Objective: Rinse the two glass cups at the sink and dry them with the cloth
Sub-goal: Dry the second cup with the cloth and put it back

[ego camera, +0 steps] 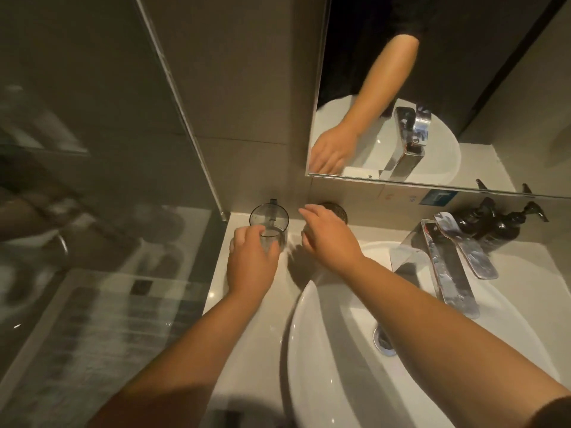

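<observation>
One clear glass cup stands at the back left corner of the white counter. My left hand is wrapped around its lower part. Only the dark rim of the second glass cup shows, against the wall behind my right hand. That hand hovers over it with fingers stretched out to the left and the thumb apart. I cannot tell whether it touches the cup. No cloth is in view.
A white basin with a drain fills the lower right. A chrome tap stands behind it, with two dark pump bottles at the wall. A mirror hangs above. A glass shower panel borders the counter's left edge.
</observation>
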Tool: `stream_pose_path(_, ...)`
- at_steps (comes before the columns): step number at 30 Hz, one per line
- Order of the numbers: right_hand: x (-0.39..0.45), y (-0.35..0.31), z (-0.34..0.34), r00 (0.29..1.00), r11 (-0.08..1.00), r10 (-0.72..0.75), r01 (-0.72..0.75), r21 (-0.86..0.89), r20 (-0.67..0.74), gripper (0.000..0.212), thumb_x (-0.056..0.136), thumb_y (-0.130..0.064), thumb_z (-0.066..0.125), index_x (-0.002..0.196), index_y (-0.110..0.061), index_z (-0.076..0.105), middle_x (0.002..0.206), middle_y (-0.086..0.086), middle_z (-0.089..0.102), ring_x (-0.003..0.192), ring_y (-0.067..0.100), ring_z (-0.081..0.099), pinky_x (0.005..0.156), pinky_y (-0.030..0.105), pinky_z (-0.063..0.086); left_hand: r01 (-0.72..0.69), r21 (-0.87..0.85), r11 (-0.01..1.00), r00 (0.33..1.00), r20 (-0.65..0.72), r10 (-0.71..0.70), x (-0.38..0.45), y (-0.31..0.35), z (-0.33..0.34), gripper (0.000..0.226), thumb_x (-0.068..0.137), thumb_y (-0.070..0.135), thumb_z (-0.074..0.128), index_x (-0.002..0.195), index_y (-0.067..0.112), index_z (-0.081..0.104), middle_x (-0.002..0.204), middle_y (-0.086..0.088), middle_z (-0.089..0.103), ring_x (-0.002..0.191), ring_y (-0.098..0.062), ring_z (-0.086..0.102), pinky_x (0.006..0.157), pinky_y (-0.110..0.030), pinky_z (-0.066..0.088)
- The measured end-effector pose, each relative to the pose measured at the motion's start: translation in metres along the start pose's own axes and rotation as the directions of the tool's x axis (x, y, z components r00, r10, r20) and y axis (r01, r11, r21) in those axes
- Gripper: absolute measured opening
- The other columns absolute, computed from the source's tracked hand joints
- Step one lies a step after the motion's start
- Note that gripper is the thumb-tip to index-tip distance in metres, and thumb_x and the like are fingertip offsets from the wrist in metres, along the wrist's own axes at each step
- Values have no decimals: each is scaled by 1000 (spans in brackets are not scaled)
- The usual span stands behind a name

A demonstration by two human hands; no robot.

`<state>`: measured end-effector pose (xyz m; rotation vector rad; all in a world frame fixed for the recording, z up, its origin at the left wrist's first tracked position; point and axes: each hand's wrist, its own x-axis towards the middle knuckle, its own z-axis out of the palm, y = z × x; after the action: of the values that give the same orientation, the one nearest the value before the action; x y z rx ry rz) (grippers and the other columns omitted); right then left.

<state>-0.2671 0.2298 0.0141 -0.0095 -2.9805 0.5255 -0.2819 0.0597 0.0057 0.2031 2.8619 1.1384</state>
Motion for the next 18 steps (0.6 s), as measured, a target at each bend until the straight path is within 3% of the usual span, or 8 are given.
stream_pose_path(3, 24, -12, 16, 973, 999, 1, 10, -45, 230, 65, 93, -9, 53, 151, -12, 25, 160, 11, 18, 141, 31, 33, 109, 39, 34, 78, 18, 997, 995, 53, -79, 20, -12, 1, 51, 94, 31, 63, 138, 8, 48, 144, -14, 43, 124, -36, 52, 98, -40, 43)
stream_pose_path(5, 35, -14, 27, 949, 995, 30, 1, -98, 315, 67, 93, -7, 51, 152, -13, 21, 163, 10, 10, 140, 32, 34, 107, 40, 38, 96, 14, 995, 988, 116, -97, 33, -17, 5, 58, 96, 39, 60, 143, 10, 41, 149, -13, 38, 122, -36, 54, 93, -39, 45)
stream_pose_path(9, 37, -13, 36, 946, 995, 74, -47, -93, 315, 51, 94, -13, 53, 142, -11, 38, 156, 12, 29, 125, 38, 51, 95, 43, 48, 80, 55, 995, 967, 236, -91, 49, -24, 10, 82, 90, 46, 66, 153, 14, 25, 155, -12, 34, 130, -33, 49, 95, -39, 46)
stream_pose_path(12, 27, -17, 36, 969, 995, 69, -51, -83, 236, 40, 90, -13, 54, 130, -12, 48, 129, 13, 52, 106, 38, 60, 76, 36, 46, 74, -22, 997, 958, 278, -65, 52, -29, 10, 89, 80, 46, 76, 150, 18, 28, 149, -9, 41, 123, -27, 53, 88, -33, 45)
stream_pose_path(15, 13, -27, 38, 972, 996, 76, -87, 36, 222, 43, 90, -9, 52, 133, -13, 51, 126, 14, 56, 109, 36, 60, 82, 37, 48, 88, -113, 990, 945, 324, -47, 57, -33, 7, 102, 78, 39, 82, 156, 18, 19, 157, -8, 31, 132, -21, 47, 98, -26, 38)
stream_pose_path(18, 4, -27, 39, 980, 974, 129, -154, 166, 151, 48, 88, -3, 50, 135, -17, 52, 130, 12, 56, 110, 34, 59, 87, 40, 49, 86, -84, 993, 928, 370, -49, 63, -36, 3, 113, 78, 39, 83, 160, 15, 7, 166, -5, 13, 147, -21, 30, 103, -22, 27)
